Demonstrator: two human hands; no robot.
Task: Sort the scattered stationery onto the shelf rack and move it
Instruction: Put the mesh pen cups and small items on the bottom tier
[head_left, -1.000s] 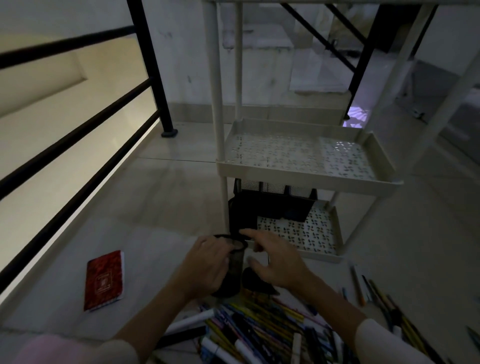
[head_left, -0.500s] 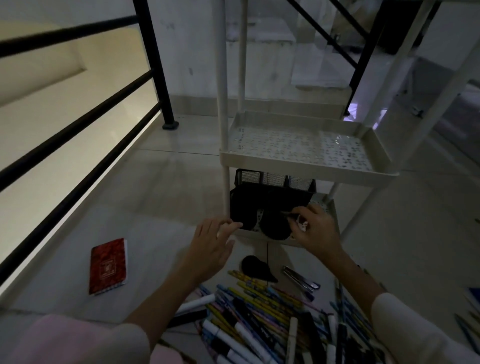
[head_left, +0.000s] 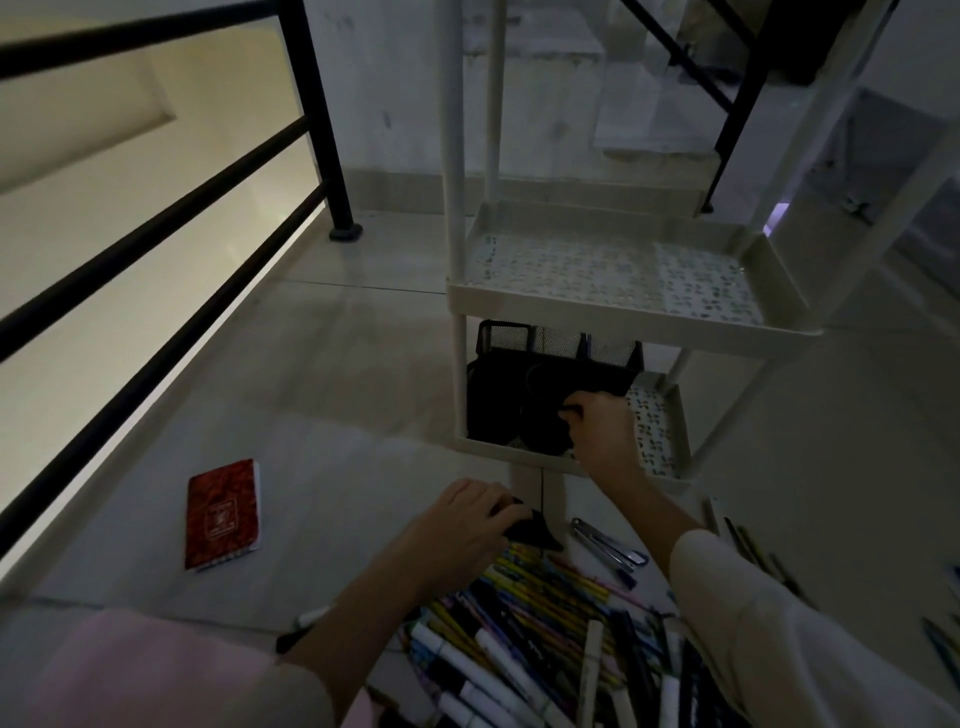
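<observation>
A cream shelf rack stands on the floor ahead; its middle tray holds nothing. On the bottom tray sit a black mesh organizer and a round black mesh pen cup. My right hand grips the cup's rim there. My left hand rests on a small black object lying on the floor, fingers curled over it. A heap of pens and markers lies in front of me. A red notebook lies on the floor to the left.
A black metal railing runs along the left, its post footed near the rack. A metal clip-like tool lies right of the black object. More pens lie scattered at the right. A staircase rises behind the rack.
My right hand has carried the pen cup from the floor onto the bottom tray next to the organizer. My left hand has let go of the cup and dropped onto the small black object.
</observation>
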